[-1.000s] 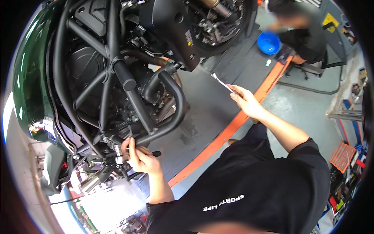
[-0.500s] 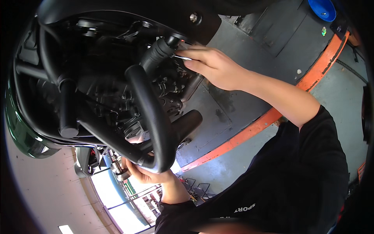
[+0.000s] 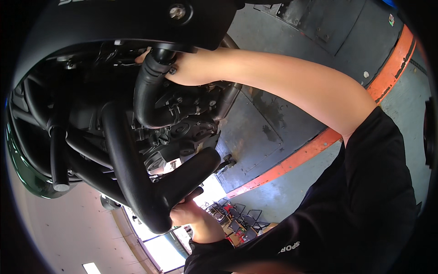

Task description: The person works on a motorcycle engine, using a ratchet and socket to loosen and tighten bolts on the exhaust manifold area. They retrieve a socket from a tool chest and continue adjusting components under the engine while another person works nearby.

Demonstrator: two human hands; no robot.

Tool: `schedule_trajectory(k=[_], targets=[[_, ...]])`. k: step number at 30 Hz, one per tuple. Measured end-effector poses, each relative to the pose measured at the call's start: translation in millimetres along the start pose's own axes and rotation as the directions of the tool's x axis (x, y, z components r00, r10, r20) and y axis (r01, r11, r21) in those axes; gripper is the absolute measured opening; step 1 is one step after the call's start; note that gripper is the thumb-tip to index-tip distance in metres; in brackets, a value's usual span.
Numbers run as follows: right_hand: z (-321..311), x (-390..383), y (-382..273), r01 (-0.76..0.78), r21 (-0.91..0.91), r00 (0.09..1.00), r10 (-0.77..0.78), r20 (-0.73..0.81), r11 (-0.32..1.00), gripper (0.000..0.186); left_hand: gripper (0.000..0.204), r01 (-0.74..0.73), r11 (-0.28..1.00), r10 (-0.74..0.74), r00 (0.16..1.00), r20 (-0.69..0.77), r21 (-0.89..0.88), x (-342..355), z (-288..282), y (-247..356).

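A motorcycle's dark engine [image 3: 178, 134] fills the left side, crossed by thick black frame tubes [image 3: 125, 155]. My right hand [image 3: 194, 68] reaches in behind a ribbed black hose [image 3: 148, 86], under a black panel [image 3: 123, 23]. A fingertip shows left of the hose; the other fingers are hidden, so I cannot tell what it holds. Lower down, my left hand [image 3: 185, 213] is behind a thick black tube, curled at a small dark part [image 3: 195, 193]. Most of its fingers are covered, and the dark part's kind is unclear.
A dark grey platform [image 3: 255, 150] with an orange edge [image 3: 292, 162] lies beyond the engine. Several folding chairs [image 3: 237, 214] and bright windows [image 3: 164, 251] are in the background. A glossy green body part [image 3: 32, 180] curves along the left side.
My view has shifted closer to the engine. My right hand has gone left, deeper behind the hose; the bright metal piece at its fingers is out of sight. My left hand no longer shows beside the round metal part.
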State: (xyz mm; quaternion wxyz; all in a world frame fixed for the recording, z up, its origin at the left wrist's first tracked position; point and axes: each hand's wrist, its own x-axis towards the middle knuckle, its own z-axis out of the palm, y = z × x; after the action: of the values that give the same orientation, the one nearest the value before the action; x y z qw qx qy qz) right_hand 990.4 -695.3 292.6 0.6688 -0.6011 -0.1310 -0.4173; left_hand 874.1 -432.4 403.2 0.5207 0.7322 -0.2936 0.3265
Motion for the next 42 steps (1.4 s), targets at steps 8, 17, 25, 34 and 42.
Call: schedule_trajectory(k=[8,17,25,34,42], targets=[[20.2,19.5,24.1,0.211,0.022,0.973,-0.207,-0.101,0.977,0.040,0.031,-0.074,0.992,0.088,0.987,-0.136,0.100,-3.1,3.7,-3.6],[40.1,43.1,37.7,0.312,0.248,0.943,-0.267,-0.199,0.917,0.032,0.036,-0.171,0.983,0.176,0.981,-0.083,0.067,4.9,-9.0,-10.6],[55.3,52.2,42.3,0.325,0.319,0.938,-0.263,-0.225,0.890,0.035,0.038,-0.235,0.962,0.245,0.968,-0.053,0.140,2.0,-0.5,-15.9],[44.7,57.2,39.1,0.239,0.387,0.971,-0.214,-0.106,0.891,0.042,0.042,-0.324,0.910,0.321,0.945,0.054,0.258,13.7,-30.1,-25.4],[-2.6,64.6,35.3,0.174,0.384,0.982,-0.190,0.002,0.907,0.048,0.044,-0.420,0.836,0.398,0.907,0.137,0.353,18.0,-26.6,-26.9]])
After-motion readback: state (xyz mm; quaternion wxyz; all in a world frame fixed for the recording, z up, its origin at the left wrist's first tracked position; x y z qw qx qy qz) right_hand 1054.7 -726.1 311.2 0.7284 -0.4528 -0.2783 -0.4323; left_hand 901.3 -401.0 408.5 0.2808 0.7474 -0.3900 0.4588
